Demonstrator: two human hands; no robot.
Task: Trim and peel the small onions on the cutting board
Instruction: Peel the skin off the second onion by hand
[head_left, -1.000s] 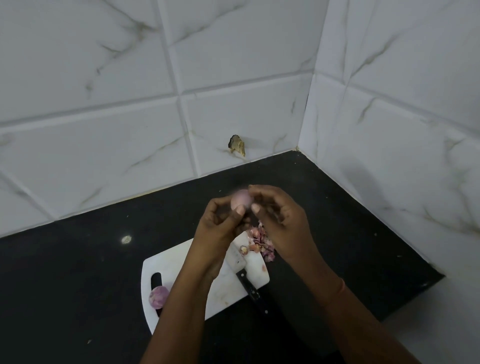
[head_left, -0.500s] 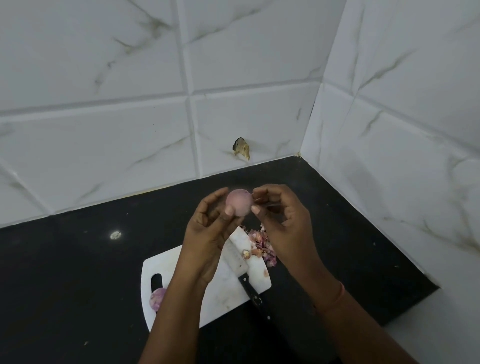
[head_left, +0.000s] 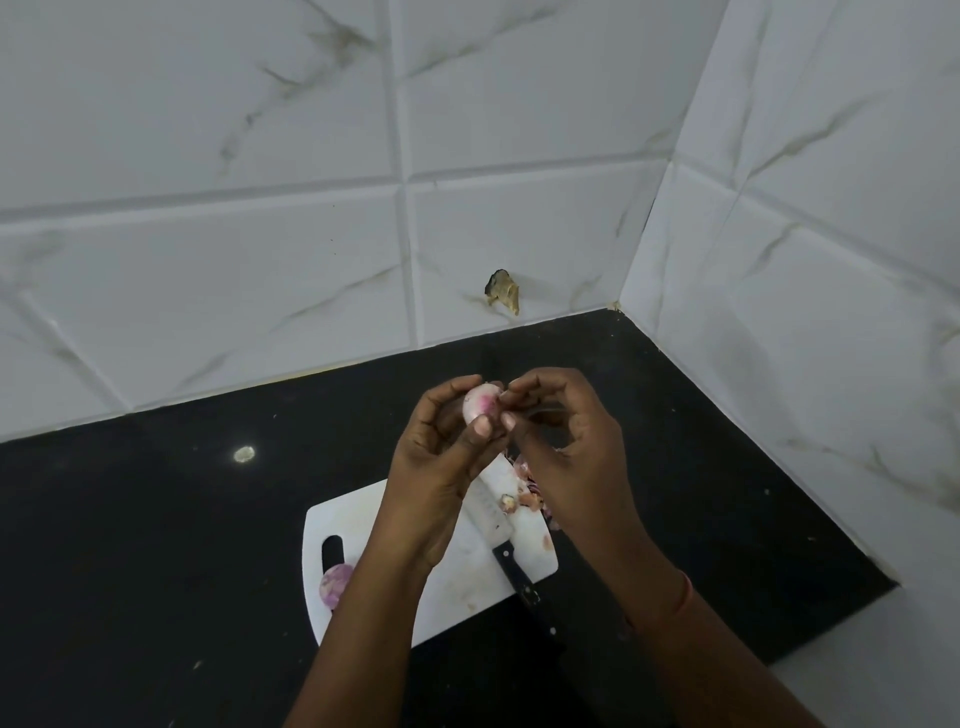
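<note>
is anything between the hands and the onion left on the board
Partly: the left forearm crosses over the second onion on the cutting board. Both hands are busy above, the left hand holding the onion being peeled and the right hand picking at its skin. The knife lies off to the right.

Two bare forearms, no sleeves showing anywhere up to the frame's lower edge. On the right wrist (head_left: 684, 597), a thin orange-red band; short, plain nails on the left hand (head_left: 441, 457) and the right hand (head_left: 566, 447).
</note>
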